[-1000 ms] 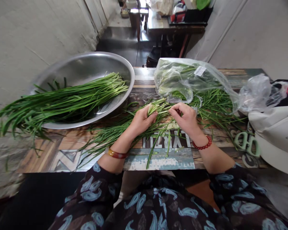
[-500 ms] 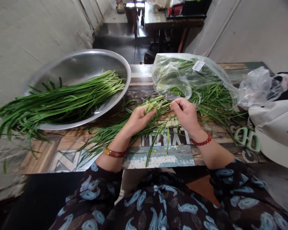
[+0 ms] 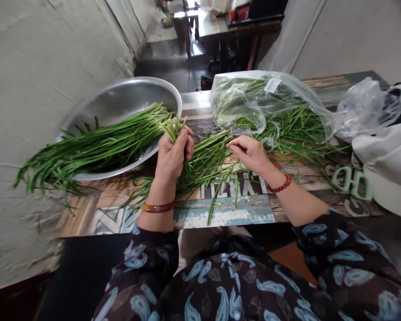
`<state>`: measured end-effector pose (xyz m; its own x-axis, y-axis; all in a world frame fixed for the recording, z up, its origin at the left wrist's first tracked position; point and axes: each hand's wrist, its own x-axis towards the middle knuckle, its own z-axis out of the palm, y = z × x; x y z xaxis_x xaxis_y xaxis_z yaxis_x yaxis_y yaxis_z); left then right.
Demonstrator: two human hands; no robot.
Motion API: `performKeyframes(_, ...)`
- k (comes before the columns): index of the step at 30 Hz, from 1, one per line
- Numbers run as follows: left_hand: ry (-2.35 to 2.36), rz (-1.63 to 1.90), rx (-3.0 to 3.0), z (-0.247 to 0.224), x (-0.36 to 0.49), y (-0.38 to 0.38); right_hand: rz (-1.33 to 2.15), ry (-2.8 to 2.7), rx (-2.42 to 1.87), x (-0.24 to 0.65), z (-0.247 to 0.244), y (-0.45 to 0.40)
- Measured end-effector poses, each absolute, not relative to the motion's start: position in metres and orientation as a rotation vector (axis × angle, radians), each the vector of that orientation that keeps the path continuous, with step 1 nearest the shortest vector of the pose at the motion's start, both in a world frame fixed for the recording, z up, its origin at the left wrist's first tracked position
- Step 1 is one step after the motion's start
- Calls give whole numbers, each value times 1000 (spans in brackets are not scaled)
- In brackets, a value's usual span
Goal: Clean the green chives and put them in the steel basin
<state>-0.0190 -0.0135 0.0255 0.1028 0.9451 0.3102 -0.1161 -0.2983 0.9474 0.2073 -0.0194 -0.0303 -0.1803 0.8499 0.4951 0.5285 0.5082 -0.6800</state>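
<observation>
My left hand (image 3: 173, 154) is closed around a small bunch of garlic chives (image 3: 173, 128), the pale cut ends sticking up above the thumb. It is beside the right rim of the metal basin (image 3: 127, 83), where a large bundle of garlic chives (image 3: 120, 138) lies with its leaves hanging over the left rim. My right hand (image 3: 250, 154) has its fingers curled and thumb pressed in, at the right end of the loose chives (image 3: 207, 156) on the table. Whether anything thin is pinched there is hidden.
Behind my right hand lies a clear plastic bag (image 3: 270, 96) with more chives spilling from it. Farther right are crumpled plastic (image 3: 364, 102), pale green-handled scissors (image 3: 352, 183) and a white cap (image 3: 387, 165). Scraps lie along the table (image 3: 234, 214). A wall (image 3: 53, 89) stands left.
My left hand has moved left toward the basin with its bunch and turned more upright. My right hand has shifted slightly left, staying near the loose chives. The view has shifted a little.
</observation>
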Motion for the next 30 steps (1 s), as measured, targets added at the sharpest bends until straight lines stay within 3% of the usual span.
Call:
performKeyframes(9,736,1627,1409,108,-17,-11,382,-1956,-1097,211,-42,-19)
performKeyframes(16,730,1617,1199,172,-7,-19,324,-1806,-1102,214,-39,-17)
performKeyframes(23,715,1614,952,171,-4,-40,359,-1677,-1153,217,-25,-15)
performKeyframes(30,652,1612,881,163,4,-43,758,-1687,-885,192,51,-41)
